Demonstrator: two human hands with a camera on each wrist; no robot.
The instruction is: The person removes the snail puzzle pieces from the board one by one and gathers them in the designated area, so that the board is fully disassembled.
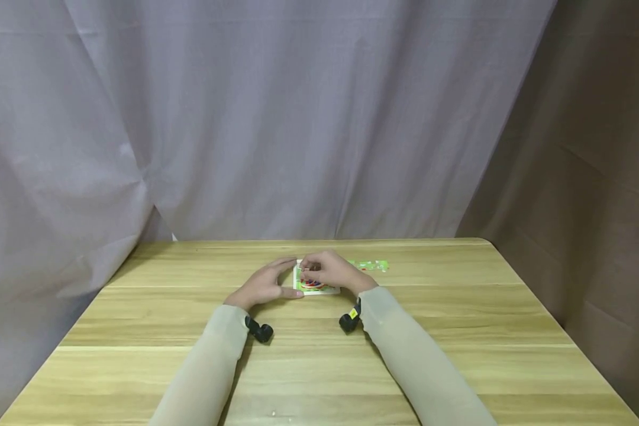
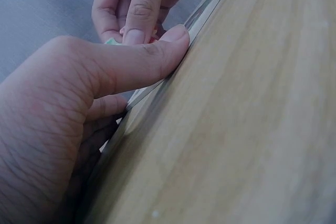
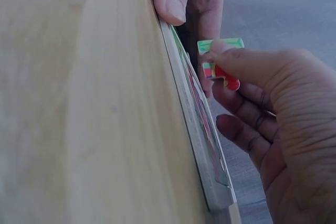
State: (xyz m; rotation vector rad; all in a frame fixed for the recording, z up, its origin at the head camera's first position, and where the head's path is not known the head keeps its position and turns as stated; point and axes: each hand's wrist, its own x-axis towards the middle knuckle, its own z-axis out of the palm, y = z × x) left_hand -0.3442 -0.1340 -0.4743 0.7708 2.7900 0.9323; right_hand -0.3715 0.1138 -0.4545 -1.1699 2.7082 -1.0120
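A small puzzle board [image 1: 326, 291] with a pale rim and a colourful picture lies on the table between both hands. My left hand [image 1: 263, 286] rests at its left side. Its thumb [image 2: 152, 59] lies along the near edge, and the outstretched fingers reach toward the far left corner. Above the board, my right hand [image 1: 332, 272] pinches a jigsaw piece [image 3: 231, 80] with green, white and red print between thumb and fingers. In the right wrist view this piece is held clear of the board's surface. The right hand hides part of the picture in the head view.
Loose green jigsaw pieces [image 1: 375, 265] lie flat just right of the board, partly behind the right wrist. The wooden table [image 1: 309, 367] ends at a far edge in front of a grey curtain [image 1: 277, 118]. A black wrist camera [image 1: 263, 332] hangs at the left cuff.
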